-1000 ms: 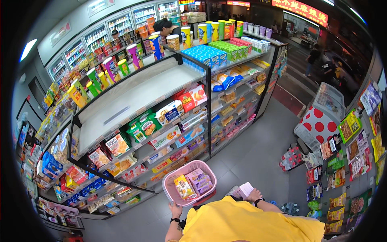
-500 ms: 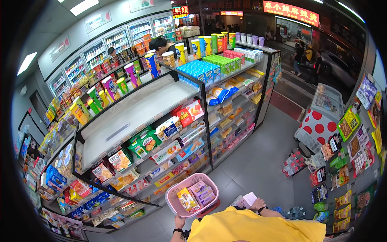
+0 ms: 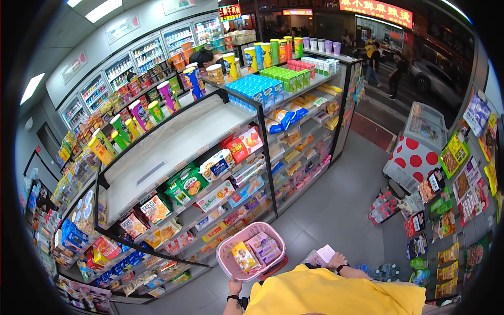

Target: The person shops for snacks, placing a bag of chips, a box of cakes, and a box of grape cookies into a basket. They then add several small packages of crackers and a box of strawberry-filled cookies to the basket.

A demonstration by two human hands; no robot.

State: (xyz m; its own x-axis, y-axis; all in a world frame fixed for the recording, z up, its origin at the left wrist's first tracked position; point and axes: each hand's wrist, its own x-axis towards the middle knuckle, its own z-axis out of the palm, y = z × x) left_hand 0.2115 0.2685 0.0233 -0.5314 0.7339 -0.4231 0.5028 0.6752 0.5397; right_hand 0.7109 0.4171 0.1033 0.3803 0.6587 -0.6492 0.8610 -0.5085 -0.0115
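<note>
My left hand [image 3: 235,286] grips the near left rim of a pink plastic basket [image 3: 224,263]. Inside the basket lie a yellow-and-white packet [image 3: 243,256] and, to its right, purple packs [image 3: 264,248]. A red handle [image 3: 275,269] shows at the basket's near right side. My right hand [image 3: 335,261] holds a small pale pink slip of paper [image 3: 325,253] in front of my yellow top. Part of that hand's fingers is hidden behind the paper. Dark bands circle both my wrists.
A snack shelf [image 3: 173,152] with a bare white top runs along the left, with drink cartons [image 3: 254,90] at its far end. On the right stand a red-dotted chest freezer [image 3: 412,164], hanging snack packs [image 3: 455,157] and bottles on the floor [image 3: 386,272].
The whole view has shifted slightly. Outside the glass, the people on the street have moved. Both hands keep their hold on the basket and the paper.
</note>
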